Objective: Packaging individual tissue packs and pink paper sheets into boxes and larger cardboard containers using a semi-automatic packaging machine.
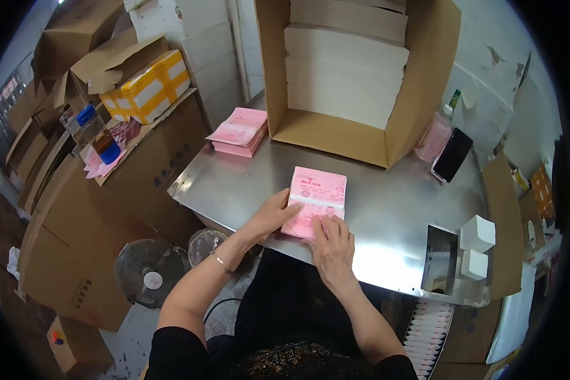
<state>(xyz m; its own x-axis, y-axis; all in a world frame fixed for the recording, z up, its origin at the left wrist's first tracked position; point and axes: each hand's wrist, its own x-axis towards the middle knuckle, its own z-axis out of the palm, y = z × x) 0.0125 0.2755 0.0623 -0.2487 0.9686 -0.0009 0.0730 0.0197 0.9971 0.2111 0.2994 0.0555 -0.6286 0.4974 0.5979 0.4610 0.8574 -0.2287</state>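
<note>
A small pile of pink printed leaflets (321,183), with a white strip across the middle, lies on the metal table (386,218) in front of me. My left hand (273,214) grips its left edge, thumb on top. At the near right corner my right hand (334,250) holds it, with bent fingers pressed on the printed face and the thumb at the near edge. The underside of the pile is hidden. Farther back on the left sits a thicker stack of similar pink leaflets (239,130), its top ones slightly askew.
An open cardboard carton (329,139) with white boxes (342,76) inside stands at the back. To the right are a pink bottle (434,136), a phone (453,155), a rectangular table cutout (439,259) and two small white boxes (477,233). A fan (152,272) stands lower left.
</note>
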